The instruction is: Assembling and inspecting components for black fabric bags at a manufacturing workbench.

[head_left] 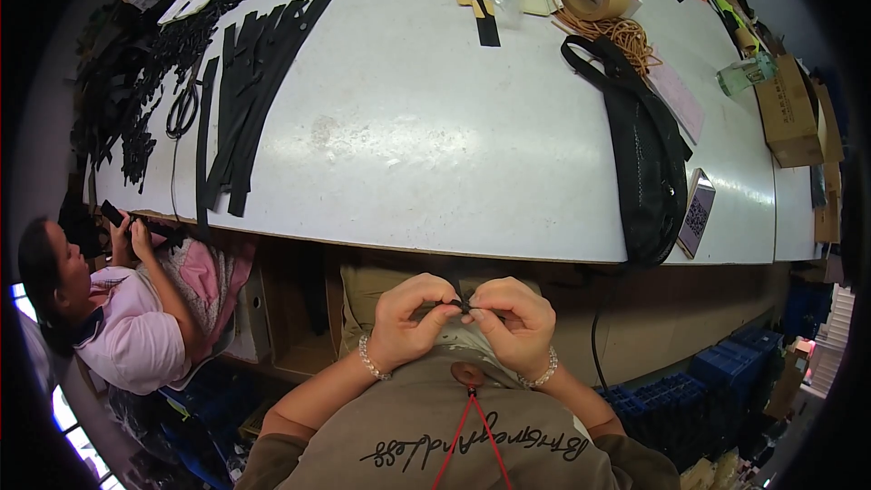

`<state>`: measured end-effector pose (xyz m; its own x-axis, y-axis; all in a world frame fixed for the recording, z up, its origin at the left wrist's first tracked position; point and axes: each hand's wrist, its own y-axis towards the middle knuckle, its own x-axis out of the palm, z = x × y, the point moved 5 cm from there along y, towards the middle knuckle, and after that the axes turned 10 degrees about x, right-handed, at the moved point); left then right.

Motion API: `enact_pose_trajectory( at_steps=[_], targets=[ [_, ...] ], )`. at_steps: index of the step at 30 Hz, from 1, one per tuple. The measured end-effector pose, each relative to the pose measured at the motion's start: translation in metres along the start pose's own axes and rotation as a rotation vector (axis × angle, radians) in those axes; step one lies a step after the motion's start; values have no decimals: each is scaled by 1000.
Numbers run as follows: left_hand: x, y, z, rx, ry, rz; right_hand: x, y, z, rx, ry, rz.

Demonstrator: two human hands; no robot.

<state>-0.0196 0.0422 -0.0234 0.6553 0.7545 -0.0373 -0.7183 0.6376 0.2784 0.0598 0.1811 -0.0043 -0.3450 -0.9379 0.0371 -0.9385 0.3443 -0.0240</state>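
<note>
Where each hand point(410, 316) point(519, 319) pinches, black material point(465, 306) shows.

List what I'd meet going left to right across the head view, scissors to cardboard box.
Black loop-handled scissors → long flat black strips → left hand → small black piece → right hand → long black bag → flat rectangular phone → clear greenish bottle → brown cardboard box

Left grip point(410, 313) and right grip point(519, 319) pinching small black piece point(466, 307), black strips point(271, 95) and bag point(646, 168) on white table point(435, 145)
</note>
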Motion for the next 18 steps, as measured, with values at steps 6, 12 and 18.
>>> enact_pose_trajectory(
  at_steps=[6, 12, 18],
  targets=[
    [-2, 7, 11, 150, 75, 28, 2, 1, -10, -64, -105, 25],
    [-3, 11, 10, 200, 68, 19, 3, 4, -2, 56, 157, -14],
    [-2, 16, 14, 201, 60, 19, -2, 7, -20, -69, -84, 11]
  ],
)
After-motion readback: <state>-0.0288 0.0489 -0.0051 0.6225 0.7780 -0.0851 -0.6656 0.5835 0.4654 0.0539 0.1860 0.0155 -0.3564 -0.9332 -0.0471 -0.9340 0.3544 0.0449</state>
